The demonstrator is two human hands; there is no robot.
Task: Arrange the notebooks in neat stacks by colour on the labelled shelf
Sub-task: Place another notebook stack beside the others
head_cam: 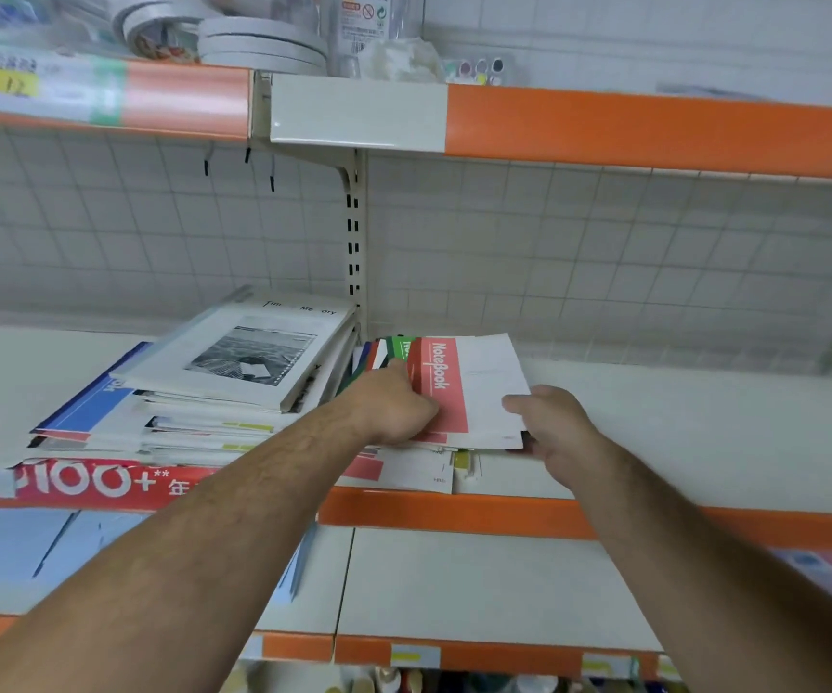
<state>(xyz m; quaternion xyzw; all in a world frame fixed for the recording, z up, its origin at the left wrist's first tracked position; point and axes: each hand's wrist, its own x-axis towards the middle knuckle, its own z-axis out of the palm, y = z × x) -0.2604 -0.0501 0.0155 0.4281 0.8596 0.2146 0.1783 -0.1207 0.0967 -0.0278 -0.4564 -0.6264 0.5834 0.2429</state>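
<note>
A red-and-white notebook (pixel 474 387) printed "NoteBook" tops a small pile in the middle of the shelf (pixel 704 442). My left hand (pixel 396 405) grips the pile's left edge, fingers curled over the red band. My right hand (pixel 556 425) holds the pile's front right corner, thumb on top. Green and dark covers (pixel 394 348) fan out behind the left hand. Another red-and-white notebook (pixel 404 470) lies underneath at the shelf's front edge. A leaning heap of white photo-cover books (pixel 249 357) and a blue notebook (pixel 91 402) sits to the left.
An orange shelf lip (pixel 454 515) runs along the front; a red "100+" banner (pixel 104 485) covers its left part. The upper shelf (pixel 654 127) overhangs, holding tape rolls (pixel 264 45). A slotted upright (pixel 354 232) divides the grid back wall. A lower shelf (pixel 454 587) lies below.
</note>
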